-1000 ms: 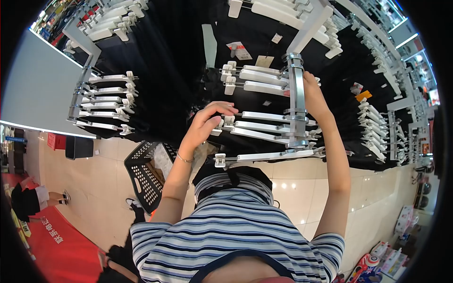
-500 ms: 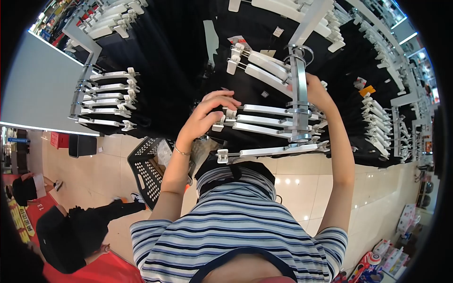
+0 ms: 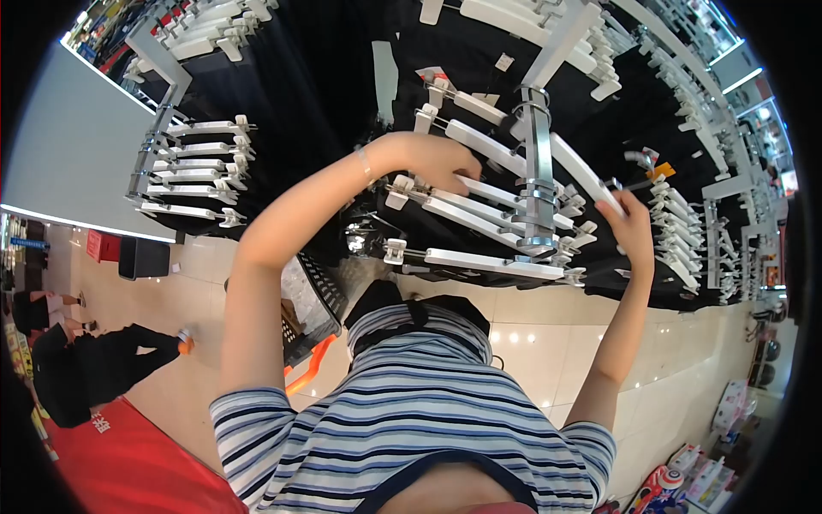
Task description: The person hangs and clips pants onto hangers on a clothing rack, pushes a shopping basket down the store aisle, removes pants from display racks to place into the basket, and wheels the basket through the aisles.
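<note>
Several white clip hangers carry black garments on a metal rail in front of me. My left hand reaches across the row, its fingers curled around the end of a hanger in the middle; the fingertips are partly hidden. Right of the rail, my right hand grips the end of a slanted white clip hanger. Whether a garment hangs from that hanger is hard to see. Clips on neighbouring hangers hold the dark cloth.
More hangers with dark clothes stand on a rack at the left and on another rack at the right. A dark perforated basket with an orange handle is beside me. A person in black is at the lower left.
My left hand has moved right and farther over the hangers. My right hand has come out from behind the rail to the right, swinging a hanger with it. The person at left has moved away.
</note>
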`<act>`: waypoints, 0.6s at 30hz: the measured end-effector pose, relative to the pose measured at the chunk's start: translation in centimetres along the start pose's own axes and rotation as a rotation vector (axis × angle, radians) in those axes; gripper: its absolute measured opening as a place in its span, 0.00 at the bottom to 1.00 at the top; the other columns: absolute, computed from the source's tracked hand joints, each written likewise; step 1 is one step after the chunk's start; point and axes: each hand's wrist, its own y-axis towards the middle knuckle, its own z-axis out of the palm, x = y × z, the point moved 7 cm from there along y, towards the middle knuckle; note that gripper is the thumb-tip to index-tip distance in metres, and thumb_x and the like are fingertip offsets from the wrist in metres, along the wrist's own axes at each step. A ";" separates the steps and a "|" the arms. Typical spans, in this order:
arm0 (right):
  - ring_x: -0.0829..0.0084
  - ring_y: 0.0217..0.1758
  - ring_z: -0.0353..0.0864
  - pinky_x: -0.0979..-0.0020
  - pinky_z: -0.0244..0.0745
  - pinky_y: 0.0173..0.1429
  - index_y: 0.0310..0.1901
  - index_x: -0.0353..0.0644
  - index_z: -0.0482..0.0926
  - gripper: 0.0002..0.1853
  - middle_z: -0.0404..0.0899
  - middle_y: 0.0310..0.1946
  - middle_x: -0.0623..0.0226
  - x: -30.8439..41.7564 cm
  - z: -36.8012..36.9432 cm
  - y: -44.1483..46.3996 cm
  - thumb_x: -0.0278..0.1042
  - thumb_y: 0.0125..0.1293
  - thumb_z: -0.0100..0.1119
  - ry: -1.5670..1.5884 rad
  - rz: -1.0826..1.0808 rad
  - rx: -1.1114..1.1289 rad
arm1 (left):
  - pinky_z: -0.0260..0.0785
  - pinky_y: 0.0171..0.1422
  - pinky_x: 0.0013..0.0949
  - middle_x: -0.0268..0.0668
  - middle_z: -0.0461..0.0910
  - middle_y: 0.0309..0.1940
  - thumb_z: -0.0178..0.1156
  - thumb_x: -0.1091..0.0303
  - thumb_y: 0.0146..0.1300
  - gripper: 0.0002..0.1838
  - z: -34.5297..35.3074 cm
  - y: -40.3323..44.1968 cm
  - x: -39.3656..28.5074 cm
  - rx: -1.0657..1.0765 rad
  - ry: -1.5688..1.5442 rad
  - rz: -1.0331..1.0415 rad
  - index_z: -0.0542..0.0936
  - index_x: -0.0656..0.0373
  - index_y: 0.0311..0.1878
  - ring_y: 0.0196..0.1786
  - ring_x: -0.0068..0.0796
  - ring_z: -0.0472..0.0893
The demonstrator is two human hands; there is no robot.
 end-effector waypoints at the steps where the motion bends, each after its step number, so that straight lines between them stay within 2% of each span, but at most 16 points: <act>1: 0.81 0.22 0.63 0.76 0.62 0.28 0.31 0.34 0.76 0.15 0.71 0.17 0.68 -1.1 -0.2 -1.2 0.38 0.55 0.67 0.036 0.003 -0.017 | 0.68 0.47 0.32 0.44 0.79 0.38 0.58 0.58 0.59 0.19 0.4 0.9 -0.1 0.070 -0.019 -0.044 0.77 0.64 0.46 0.42 0.39 0.78; 3: 0.81 0.22 0.62 0.76 0.60 0.27 0.31 0.33 0.76 0.15 0.70 0.17 0.68 -3.1 -0.9 -3.7 0.37 0.55 0.67 0.049 0.050 -0.080 | 0.68 0.48 0.33 0.45 0.79 0.40 0.59 0.56 0.58 0.21 1.0 2.6 -0.3 0.208 -0.055 -0.128 0.77 0.65 0.45 0.44 0.40 0.78; 4: 0.81 0.22 0.62 0.76 0.60 0.27 0.31 0.33 0.76 0.15 0.70 0.17 0.68 -4.3 -1.3 -5.1 0.38 0.55 0.67 0.030 0.094 -0.111 | 0.66 0.51 0.35 0.46 0.77 0.44 0.57 0.57 0.59 0.22 1.8 3.6 0.1 0.247 -0.029 -0.119 0.73 0.63 0.51 0.49 0.41 0.76; 7: 0.81 0.22 0.62 0.76 0.60 0.27 0.32 0.35 0.76 0.14 0.70 0.17 0.70 -7.4 -2.9 -9.8 0.38 0.57 0.66 -0.033 0.232 -0.190 | 0.65 0.54 0.38 0.46 0.76 0.47 0.56 0.61 0.60 0.25 2.6 4.9 0.8 0.165 -0.049 -0.134 0.66 0.61 0.59 0.51 0.44 0.75; 8: 0.81 0.22 0.62 0.76 0.59 0.27 0.31 0.35 0.76 0.14 0.69 0.17 0.70 -8.2 -3.4 -11.5 0.39 0.57 0.65 -0.018 0.257 -0.230 | 0.65 0.53 0.37 0.47 0.76 0.45 0.56 0.63 0.57 0.25 2.8 5.2 1.4 0.095 -0.059 -0.075 0.67 0.60 0.57 0.48 0.41 0.76; 12: 0.83 0.24 0.62 0.78 0.57 0.27 0.28 0.36 0.75 0.14 0.67 0.18 0.74 -9.9 -5.2 -17.5 0.39 0.60 0.63 -0.114 0.412 -0.280 | 0.64 0.56 0.39 0.48 0.74 0.48 0.56 0.67 0.58 0.24 2.4 5.1 1.7 -0.019 -0.078 -0.019 0.66 0.57 0.59 0.51 0.44 0.74; 15: 0.82 0.23 0.62 0.77 0.58 0.27 0.27 0.36 0.74 0.15 0.68 0.17 0.73 -9.4 -6.9 -20.0 0.41 0.61 0.61 -0.158 0.389 -0.325 | 0.64 0.57 0.40 0.48 0.73 0.48 0.54 0.70 0.59 0.27 1.4 5.0 2.2 -0.138 -0.030 0.048 0.63 0.52 0.63 0.52 0.45 0.74; 16: 0.81 0.22 0.62 0.76 0.58 0.27 0.27 0.36 0.74 0.15 0.68 0.16 0.72 -8.8 -7.3 -20.6 0.41 0.61 0.61 -0.163 0.404 -0.342 | 0.64 0.55 0.39 0.47 0.74 0.46 0.54 0.70 0.60 0.22 1.3 5.1 2.3 -0.091 -0.049 0.045 0.66 0.54 0.59 0.50 0.44 0.74; 18: 0.81 0.21 0.62 0.76 0.58 0.26 0.27 0.36 0.74 0.15 0.68 0.16 0.72 -8.2 -8.0 -21.5 0.41 0.61 0.61 -0.201 0.438 -0.337 | 0.65 0.55 0.39 0.48 0.75 0.46 0.55 0.67 0.58 0.22 1.0 5.3 2.4 -0.036 -0.110 -0.017 0.68 0.56 0.57 0.51 0.44 0.75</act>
